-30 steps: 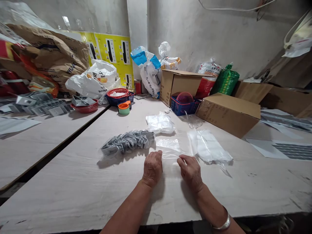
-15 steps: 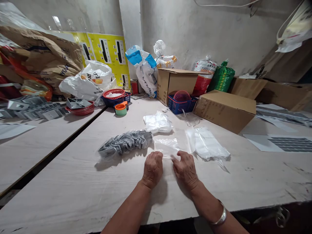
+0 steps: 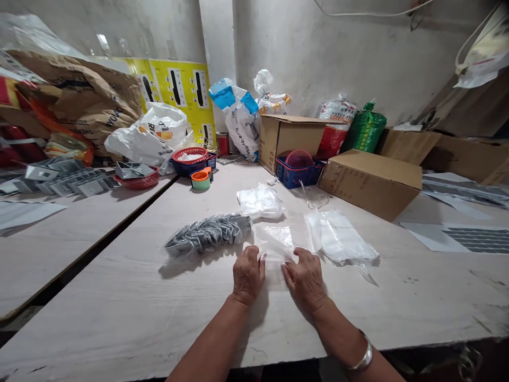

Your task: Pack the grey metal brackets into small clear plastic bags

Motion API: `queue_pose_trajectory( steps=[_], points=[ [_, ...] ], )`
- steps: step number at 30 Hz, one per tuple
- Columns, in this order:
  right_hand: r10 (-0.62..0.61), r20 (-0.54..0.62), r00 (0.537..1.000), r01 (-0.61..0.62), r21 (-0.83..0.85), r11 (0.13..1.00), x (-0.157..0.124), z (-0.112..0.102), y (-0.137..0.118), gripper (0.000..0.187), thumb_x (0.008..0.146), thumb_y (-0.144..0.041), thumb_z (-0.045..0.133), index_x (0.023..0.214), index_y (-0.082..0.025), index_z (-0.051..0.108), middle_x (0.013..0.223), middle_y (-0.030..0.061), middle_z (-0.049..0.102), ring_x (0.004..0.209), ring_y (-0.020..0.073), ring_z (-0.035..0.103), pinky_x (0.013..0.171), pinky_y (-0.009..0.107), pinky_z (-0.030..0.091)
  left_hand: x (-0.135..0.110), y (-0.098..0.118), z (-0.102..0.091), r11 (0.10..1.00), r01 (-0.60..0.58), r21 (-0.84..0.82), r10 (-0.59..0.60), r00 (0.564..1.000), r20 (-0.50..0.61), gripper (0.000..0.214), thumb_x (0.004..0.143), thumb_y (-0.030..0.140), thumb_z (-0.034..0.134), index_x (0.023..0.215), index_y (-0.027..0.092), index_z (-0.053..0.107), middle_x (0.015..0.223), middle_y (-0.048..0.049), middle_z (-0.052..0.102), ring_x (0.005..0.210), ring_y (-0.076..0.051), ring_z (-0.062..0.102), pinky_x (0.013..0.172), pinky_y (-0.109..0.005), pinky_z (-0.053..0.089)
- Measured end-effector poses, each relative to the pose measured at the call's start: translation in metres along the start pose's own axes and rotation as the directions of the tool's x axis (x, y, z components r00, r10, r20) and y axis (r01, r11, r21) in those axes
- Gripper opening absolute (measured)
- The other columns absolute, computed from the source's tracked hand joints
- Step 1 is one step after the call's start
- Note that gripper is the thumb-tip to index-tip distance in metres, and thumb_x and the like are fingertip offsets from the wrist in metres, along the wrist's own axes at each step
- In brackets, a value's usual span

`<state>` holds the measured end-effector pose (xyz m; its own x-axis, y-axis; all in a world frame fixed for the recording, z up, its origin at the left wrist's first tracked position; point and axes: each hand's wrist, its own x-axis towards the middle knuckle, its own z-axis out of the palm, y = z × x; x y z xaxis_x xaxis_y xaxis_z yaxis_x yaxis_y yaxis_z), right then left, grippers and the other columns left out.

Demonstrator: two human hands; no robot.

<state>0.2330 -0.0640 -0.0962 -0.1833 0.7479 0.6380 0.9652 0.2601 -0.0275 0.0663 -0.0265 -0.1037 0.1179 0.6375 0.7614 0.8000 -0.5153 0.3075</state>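
Between my two hands a clear plastic bag (image 3: 275,250) is stretched just above the table. My left hand (image 3: 248,273) pinches its left side, and my right hand (image 3: 305,276) grips the right side with curled fingers. Left of them lies a row of grey parts in clear plastic bags (image 3: 209,233), packed closely together. Beyond my hands sits a pile of clear bags (image 3: 260,201). To the right is a flat stack of clear bags (image 3: 345,236), with some loose film beside it.
A roll of tape (image 3: 201,180) stands behind, near a red basket (image 3: 191,155). A blue basket (image 3: 299,172) and a cardboard box (image 3: 371,180) are at the back right. Grey metal parts (image 3: 75,178) lie at the left, past a gap (image 3: 99,239) between the tables.
My hands have pulled the clear bag slightly, and its film is now lifted and creased between them. The whole view has shifted a little; the other things stay put.
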Motion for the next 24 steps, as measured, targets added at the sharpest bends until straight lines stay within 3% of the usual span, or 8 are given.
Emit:
queue_pose_trajectory(
  steps=[8,12,19,24],
  points=[
    [-0.185,-0.166,0.969,0.202,0.094,0.975,0.001,-0.002,0.004,0.023,0.082,-0.021,0.05,0.101,-0.023,0.06,0.115,0.0121,0.043,0.105,0.0245,0.044,0.085,0.042,0.037,-0.002,0.0,0.004,0.998,0.005,-0.065,-0.004,1.0,0.022,0.01,0.082,0.013,0.04,0.087,0.02,0.044,0.073,-0.0012,0.052,0.059,-0.015,0.053,0.055,-0.026,0.04],
    [-0.165,-0.241,0.956,0.181,0.044,0.982,0.001,0.004,0.008,0.028,0.082,-0.012,0.045,0.103,-0.023,0.06,0.112,0.0119,0.045,0.103,0.0233,0.045,0.082,0.04,0.038,-0.003,-0.002,0.003,0.998,-0.003,-0.066,0.005,1.0,0.018,0.012,0.082,0.011,0.039,0.089,0.02,0.043,0.074,-0.0017,0.051,0.061,-0.015,0.053,0.057,-0.027,0.043],
    [-0.004,-0.066,0.998,-0.001,-0.08,0.997,0.002,0.007,0.006,0.036,0.081,-0.012,0.049,0.116,-0.02,0.055,0.086,0.0078,0.049,0.081,0.0197,0.046,0.066,0.032,0.035,-0.001,0.001,0.0,0.988,-0.12,-0.101,0.126,0.99,0.058,0.016,0.082,0.014,0.044,0.098,0.018,0.041,0.089,-0.0075,0.052,0.08,-0.02,0.056,0.068,-0.032,0.05],
    [0.032,0.012,0.999,-0.031,-0.038,0.999,0.002,0.007,0.003,0.039,0.082,-0.019,0.051,0.121,-0.018,0.05,0.087,0.0071,0.048,0.082,0.0199,0.045,0.067,0.032,0.035,0.002,0.003,-0.002,0.961,-0.27,-0.053,0.275,0.954,0.124,0.031,0.078,0.007,0.049,0.106,0.019,0.043,0.118,-0.0137,0.043,0.078,-0.016,0.054,0.069,-0.032,0.051]
  ],
)
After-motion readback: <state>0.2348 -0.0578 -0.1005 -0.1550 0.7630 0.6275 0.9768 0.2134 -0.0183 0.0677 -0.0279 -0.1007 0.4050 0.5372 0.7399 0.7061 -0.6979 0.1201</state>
